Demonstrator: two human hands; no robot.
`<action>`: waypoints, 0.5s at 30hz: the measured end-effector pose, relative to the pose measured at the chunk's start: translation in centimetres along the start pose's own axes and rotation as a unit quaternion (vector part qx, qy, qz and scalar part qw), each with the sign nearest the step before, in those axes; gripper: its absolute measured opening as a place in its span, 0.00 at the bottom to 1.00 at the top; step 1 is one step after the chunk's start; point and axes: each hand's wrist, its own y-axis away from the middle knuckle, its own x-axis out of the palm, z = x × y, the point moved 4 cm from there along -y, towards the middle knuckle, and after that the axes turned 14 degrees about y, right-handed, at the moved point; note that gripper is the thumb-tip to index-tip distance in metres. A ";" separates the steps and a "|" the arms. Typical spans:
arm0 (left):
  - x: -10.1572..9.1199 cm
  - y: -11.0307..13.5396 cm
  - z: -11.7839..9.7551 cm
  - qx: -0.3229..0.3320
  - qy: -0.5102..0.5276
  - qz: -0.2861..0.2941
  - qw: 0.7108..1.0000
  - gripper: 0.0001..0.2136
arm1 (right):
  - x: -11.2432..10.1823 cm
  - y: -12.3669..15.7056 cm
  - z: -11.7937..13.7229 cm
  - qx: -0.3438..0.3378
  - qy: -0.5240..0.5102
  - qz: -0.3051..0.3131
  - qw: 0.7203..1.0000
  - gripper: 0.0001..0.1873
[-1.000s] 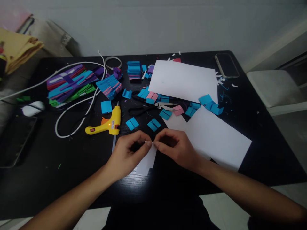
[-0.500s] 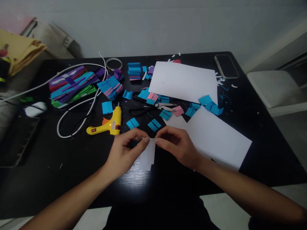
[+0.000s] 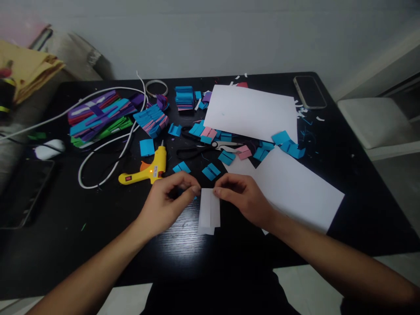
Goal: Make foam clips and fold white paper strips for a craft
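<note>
A small folded white paper (image 3: 206,210) hangs in front of me over the black table, with a lengthwise fold and layered lower ends. My right hand (image 3: 244,197) pinches its upper right corner between thumb and index finger. At its upper left corner, my left hand (image 3: 169,203) has thumb and index finger drawn together, the tips right at the paper's edge. Small folded blue papers (image 3: 211,171) lie just beyond my hands. A yellow glue gun (image 3: 158,162) with a glowing light rests past my left hand.
Black-handled scissors (image 3: 192,152) lie among blue and pink folded pieces. White sheets (image 3: 300,188) spread on the right, near a phone (image 3: 310,92). Bundled coloured paper strips (image 3: 98,113) and a looped white cable (image 3: 79,175) occupy the left. A white mouse (image 3: 49,149) sits far left.
The folded white paper has shifted right, and its lengthwise fold now shows. My left fingers have moved slightly left, to the paper's corner; my right hand has barely moved.
</note>
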 end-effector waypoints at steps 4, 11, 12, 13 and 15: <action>0.6 0.2 0.2 -0.001 0.064 0.057 0.996 0.12 | -0.1 -0.3 -0.4 0.046 -0.067 0.004 0.997 0.11; 0.7 0.3 0.1 0.065 -0.016 0.053 0.996 0.08 | 0.1 -0.3 -0.4 0.046 -0.079 0.014 0.996 0.13; 0.7 0.4 0.1 0.072 -0.026 0.041 0.996 0.06 | 0.1 -0.3 -0.3 0.039 -0.077 0.016 0.996 0.13; 0.6 0.4 0.1 0.073 -0.029 0.024 0.997 0.04 | 0.2 -0.2 -0.3 0.031 -0.080 0.017 0.996 0.14; 0.6 0.4 0.3 0.059 -0.015 -0.008 0.998 0.02 | 0.3 -0.1 -0.2 0.011 -0.094 0.020 0.995 0.13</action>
